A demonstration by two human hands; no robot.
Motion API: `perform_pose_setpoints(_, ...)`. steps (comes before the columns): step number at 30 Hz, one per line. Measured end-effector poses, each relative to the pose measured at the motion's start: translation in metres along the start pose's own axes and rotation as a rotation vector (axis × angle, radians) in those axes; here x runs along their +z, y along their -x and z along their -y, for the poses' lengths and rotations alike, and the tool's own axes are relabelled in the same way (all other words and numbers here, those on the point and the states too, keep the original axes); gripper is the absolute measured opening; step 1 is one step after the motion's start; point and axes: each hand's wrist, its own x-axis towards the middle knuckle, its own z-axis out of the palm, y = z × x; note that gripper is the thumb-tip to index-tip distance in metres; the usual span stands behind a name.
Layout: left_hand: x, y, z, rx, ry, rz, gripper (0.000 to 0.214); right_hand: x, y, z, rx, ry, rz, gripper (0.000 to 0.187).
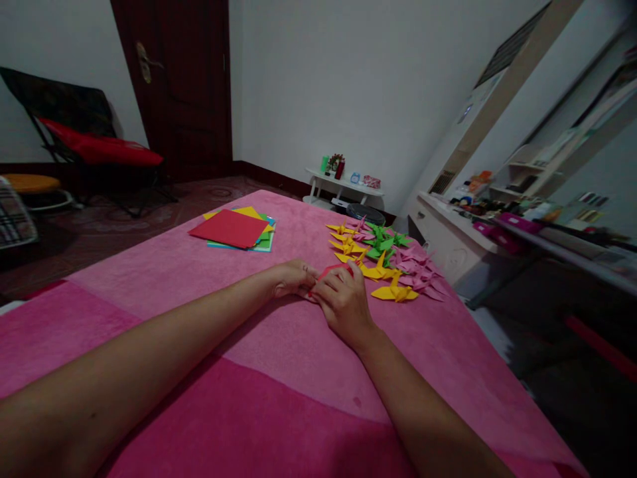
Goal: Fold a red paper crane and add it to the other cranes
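My left hand (292,277) and my right hand (342,300) meet in the middle of a pink cloth-covered surface (209,372). Both are pinched closed on a small piece of red folded paper (332,269), mostly hidden by the fingers. Just beyond my right hand lie several folded paper cranes: yellow ones (393,292), green ones (382,240) and pink ones (418,272). A stack of coloured paper sheets with a red sheet on top (229,228) rests farther back to the left.
The surface's right edge (478,332) drops to a dark floor. A cluttered desk (497,226) stands at right, a small white shelf (343,186) by the far wall. A folding chair with a red cushion (99,149) and a dark door (174,86) are at back left.
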Motion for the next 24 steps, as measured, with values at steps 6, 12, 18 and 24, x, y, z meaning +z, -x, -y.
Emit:
perform_pose_setpoints(6, 0.002, 0.001, 0.0, 0.021, -0.017, -0.048, 0.015, -0.001, -0.001, 0.002, 0.056, -0.058, -0.009, 0.007)
perform_pose_setpoints(12, 0.003, 0.002, 0.0, 0.003, 0.003, -0.042, 0.011, 0.001, 0.0, 0.0, 0.027, -0.072, 0.003, 0.005)
perform_pose_setpoints(18, 0.003, -0.002, 0.005, 0.051, -0.021, -0.142, 0.012, 0.0, 0.001, -0.007, 0.044, -0.09, -0.065, 0.009)
perform_pose_setpoints(24, -0.006, -0.015, 0.006, 0.198, -0.201, -0.371, 0.021, 0.003, 0.006, -0.029, 0.432, -0.309, -0.536, 0.018)
